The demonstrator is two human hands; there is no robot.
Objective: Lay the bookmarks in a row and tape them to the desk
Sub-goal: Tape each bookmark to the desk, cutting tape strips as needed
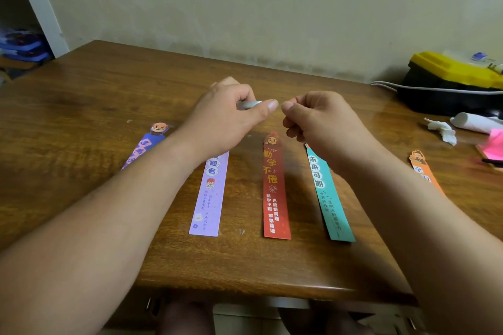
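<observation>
Several bookmarks lie in a row on the wooden desk: a purple one at the left, then lilac, red, teal and orange. My forearms cover parts of the purple, teal and orange ones. My left hand holds a roll of clear tape above the desk, thumb pointing right. My right hand is curled close beside it, thumb and forefinger pinched together right at the left thumb tip. Whether tape is between those fingers is too small to tell.
A black and yellow case with a white cable sits at the back right. Near it lie a white paper roll, a crumpled tissue and pink sticky notes. Blue items sit on a shelf at far left.
</observation>
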